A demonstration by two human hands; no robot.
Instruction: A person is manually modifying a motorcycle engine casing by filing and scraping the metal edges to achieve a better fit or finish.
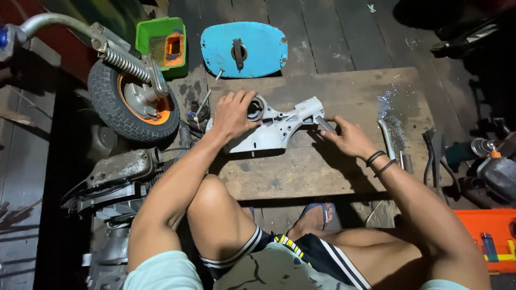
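Note:
A pale grey scooter handlebar housing (279, 128) lies on a worn wooden board (333, 172) in front of me. My left hand (233, 114) rests on its left end, fingers curled over the round opening. My right hand (346, 138) grips a thin metal tool (324, 124) that touches the housing's right end. Two black bands circle my right wrist.
A small wheel with an orange rim, fork and spring (134, 99) lies at the left, above an engine block (121, 172). A blue oval cover (244, 49) and a green box (161, 43) lie beyond the board. Tools (435, 156) and an orange case (489, 239) sit at the right.

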